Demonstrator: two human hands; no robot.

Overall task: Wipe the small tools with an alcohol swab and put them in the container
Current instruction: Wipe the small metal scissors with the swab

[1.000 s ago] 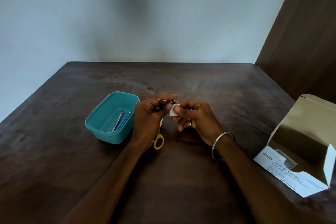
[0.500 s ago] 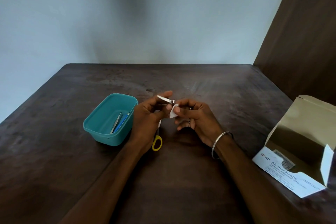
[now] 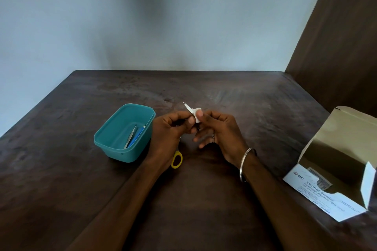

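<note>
both hands (image 3: pixel 195 128) pinch swab (image 3: pixel 198 115) around metal tool (image 3: pixel 188 108).

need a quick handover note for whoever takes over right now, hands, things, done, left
Left hand: pinching a small metal tool, tip pointing up and away.
Right hand: pressing the white swab around that tool, mid-wipe.
Teal container: left of the hands, already holds tweezers and a blue-handled tool.
Scissors: on the table under the left hand, only the yellow handle shows.
Swab box: open, at right.
Left: finish this wipe, drop the tool in; the scissors probably come next.
</note>
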